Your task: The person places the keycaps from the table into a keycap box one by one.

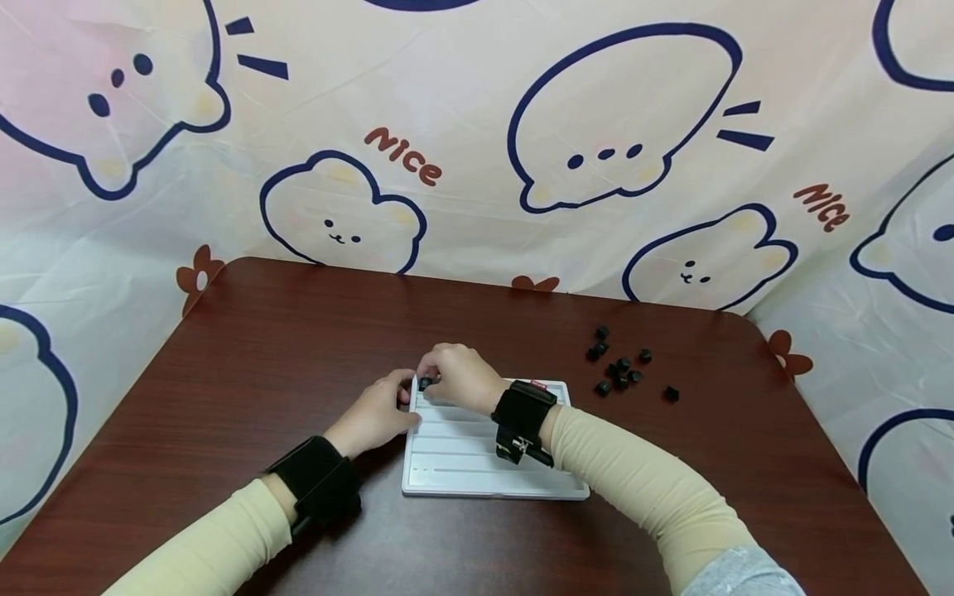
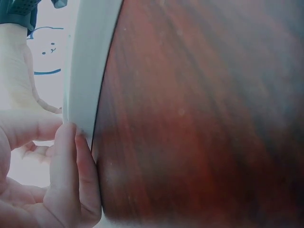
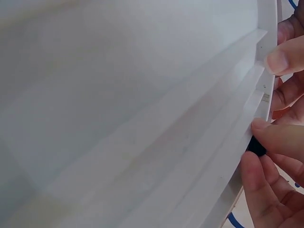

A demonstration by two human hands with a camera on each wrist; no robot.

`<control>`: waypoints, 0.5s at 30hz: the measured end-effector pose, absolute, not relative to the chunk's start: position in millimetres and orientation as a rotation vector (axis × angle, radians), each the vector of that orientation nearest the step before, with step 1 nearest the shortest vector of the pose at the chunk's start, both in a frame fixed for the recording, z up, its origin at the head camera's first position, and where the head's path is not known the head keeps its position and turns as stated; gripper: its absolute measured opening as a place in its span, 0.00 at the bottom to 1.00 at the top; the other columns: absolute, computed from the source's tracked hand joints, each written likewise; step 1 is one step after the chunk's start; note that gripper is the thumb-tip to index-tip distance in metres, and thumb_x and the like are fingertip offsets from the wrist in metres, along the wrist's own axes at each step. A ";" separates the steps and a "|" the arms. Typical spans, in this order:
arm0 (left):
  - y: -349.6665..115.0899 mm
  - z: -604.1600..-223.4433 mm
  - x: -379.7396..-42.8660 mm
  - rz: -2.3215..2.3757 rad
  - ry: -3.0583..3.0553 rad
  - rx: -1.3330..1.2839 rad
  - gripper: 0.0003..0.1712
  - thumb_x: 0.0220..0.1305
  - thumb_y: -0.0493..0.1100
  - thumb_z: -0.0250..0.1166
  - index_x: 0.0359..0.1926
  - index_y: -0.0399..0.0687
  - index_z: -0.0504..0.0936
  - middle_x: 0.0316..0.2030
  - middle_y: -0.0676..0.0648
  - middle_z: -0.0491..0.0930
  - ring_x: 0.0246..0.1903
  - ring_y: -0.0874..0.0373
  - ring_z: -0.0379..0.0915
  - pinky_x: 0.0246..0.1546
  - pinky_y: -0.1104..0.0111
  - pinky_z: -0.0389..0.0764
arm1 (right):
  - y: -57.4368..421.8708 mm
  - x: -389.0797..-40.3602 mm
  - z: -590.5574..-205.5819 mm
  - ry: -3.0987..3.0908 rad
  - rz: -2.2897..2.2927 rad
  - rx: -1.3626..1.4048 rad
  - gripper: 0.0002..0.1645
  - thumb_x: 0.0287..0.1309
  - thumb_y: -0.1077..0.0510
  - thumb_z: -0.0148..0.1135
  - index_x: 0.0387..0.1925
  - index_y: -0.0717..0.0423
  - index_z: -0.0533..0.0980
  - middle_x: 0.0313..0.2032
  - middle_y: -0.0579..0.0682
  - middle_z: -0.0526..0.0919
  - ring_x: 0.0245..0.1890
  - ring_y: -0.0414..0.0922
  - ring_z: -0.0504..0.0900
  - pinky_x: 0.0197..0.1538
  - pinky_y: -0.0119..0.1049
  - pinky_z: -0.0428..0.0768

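A white tray [image 1: 462,476] with raised parallel ridges lies on the table. My left hand [image 1: 375,416] grips its left edge near the far corner, with the thumb at the rim and the fingers along the outer side. At the far left corner my right hand [image 1: 464,379] pinches a small black block [image 1: 425,383] between thumb and fingers. In the right wrist view the block [image 3: 256,146] sits right at the tray's edge, partly hidden by the fingertips. The left wrist view has the left hand [image 2: 61,180] against the tray's side wall [image 2: 90,61].
Several more small black blocks [image 1: 622,364] lie scattered on the brown table [image 1: 313,331], beyond and right of the tray. A red label [image 1: 538,385] shows on the tray's far rim. Printed cloth [image 1: 469,215] hangs behind and beside the table.
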State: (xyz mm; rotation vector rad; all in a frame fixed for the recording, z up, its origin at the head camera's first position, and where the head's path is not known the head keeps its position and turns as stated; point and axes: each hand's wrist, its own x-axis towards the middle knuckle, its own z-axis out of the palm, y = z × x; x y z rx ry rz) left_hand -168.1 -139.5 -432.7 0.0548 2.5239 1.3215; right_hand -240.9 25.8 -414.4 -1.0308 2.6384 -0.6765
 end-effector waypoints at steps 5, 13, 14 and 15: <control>-139.9 -432.0 -168.2 1.332 2.518 0.059 0.39 0.64 0.31 0.67 0.73 0.31 0.63 0.42 0.42 0.72 0.31 0.55 0.68 0.34 0.65 0.72 | 26.4 -241.6 -415.2 2.637 -0.691 -1.066 0.11 0.56 0.66 0.75 0.42 0.57 0.86 0.39 0.49 0.83 0.40 0.44 0.81 0.44 0.33 0.80; -139.5 -431.9 -168.2 1.324 2.521 0.062 0.39 0.64 0.32 0.67 0.73 0.31 0.63 0.43 0.42 0.72 0.31 0.55 0.68 0.34 0.65 0.72 | 27.2 -241.8 -416.2 2.636 -0.688 -1.076 0.12 0.56 0.67 0.75 0.43 0.57 0.86 0.40 0.49 0.82 0.41 0.44 0.82 0.45 0.33 0.80; -139.4 -432.0 -168.2 1.323 2.522 0.062 0.39 0.64 0.32 0.67 0.73 0.31 0.63 0.43 0.42 0.72 0.31 0.55 0.68 0.34 0.65 0.72 | 27.1 -241.6 -416.1 2.635 -0.688 -1.073 0.12 0.56 0.67 0.75 0.43 0.57 0.86 0.40 0.49 0.82 0.41 0.44 0.81 0.45 0.34 0.80; -139.4 -432.1 -168.2 1.323 2.522 0.061 0.39 0.64 0.32 0.67 0.73 0.31 0.63 0.43 0.42 0.72 0.30 0.55 0.68 0.34 0.65 0.72 | 27.1 -241.5 -416.2 2.635 -0.687 -1.069 0.12 0.56 0.67 0.75 0.43 0.57 0.86 0.40 0.49 0.82 0.40 0.44 0.81 0.45 0.34 0.80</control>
